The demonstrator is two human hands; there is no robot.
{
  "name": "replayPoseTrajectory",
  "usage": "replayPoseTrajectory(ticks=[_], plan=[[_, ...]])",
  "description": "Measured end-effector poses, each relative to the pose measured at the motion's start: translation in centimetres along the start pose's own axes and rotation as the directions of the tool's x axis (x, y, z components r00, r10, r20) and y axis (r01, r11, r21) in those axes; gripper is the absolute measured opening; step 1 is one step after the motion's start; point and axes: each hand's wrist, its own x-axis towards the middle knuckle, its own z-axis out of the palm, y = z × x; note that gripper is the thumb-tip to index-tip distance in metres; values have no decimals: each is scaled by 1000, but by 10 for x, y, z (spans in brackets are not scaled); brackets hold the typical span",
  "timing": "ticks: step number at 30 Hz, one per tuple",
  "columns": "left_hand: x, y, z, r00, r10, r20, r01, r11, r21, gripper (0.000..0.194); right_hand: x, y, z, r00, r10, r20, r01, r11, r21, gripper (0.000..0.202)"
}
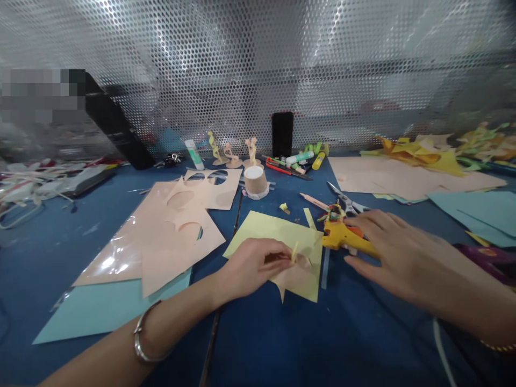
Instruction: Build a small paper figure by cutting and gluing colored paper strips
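A small yellow paper strip (294, 251) stands up between the fingertips of the left hand (252, 267), thumb and forefinger pressed together on it, near centre of the blue table (282, 344). Under that hand lies a peach paper cutout (296, 271), resting on a yellow sheet (278, 236). Just right of the strip, the right hand (397, 252) lies over the yellow glue gun (346, 236), fingers spread and curved across the body, palm down; whether they actually close on it cannot be told. The gun's nozzle end points left and reaches the yellow sheet's right edge. Scissors (346, 203) lie just beyond the gun, and a pencil (314, 202) to their left. Further off, at centre, an upturned paper cup (255, 181) stands, with three small paper figures (231, 150) on round bases behind it. A black phone (282, 134) stands upright against the perforated metal screen (258, 59). Markers and a cutter (296, 161) lie to the phone's right. Left of centre, peach sheets with round holes (169, 231) overlap a light blue sheet (100, 312). Far right, more peach sheets (403, 180) and yellow scraps (423, 153) are heaped. The left wrist carries a silver bangle (141, 338).
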Motion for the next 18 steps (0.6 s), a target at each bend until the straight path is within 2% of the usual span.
replayPoseTrajectory(ticks=[4, 12, 15, 18], plan=[[0, -1, 1, 1000, -18, 9, 19, 1000, -22, 18, -10, 1, 12, 998, 20, 63, -7, 980, -201, 29], [-1, 1, 1, 999, -34, -2, 34, 999, 17, 14, 0, 1, 17, 998, 54, 16, -48, 965, -259, 13], [-1, 1, 1, 1000, -22, -14, 22, 999, 26, 12, 0, 4, 19, 999, 46, -5, -46, 977, -207, 22], [-2, 0, 2, 1000, -7, -16, 8, 1000, 22, 11, 3, 5, 16, 993, 92, -76, -100, 990, -98, 49]])
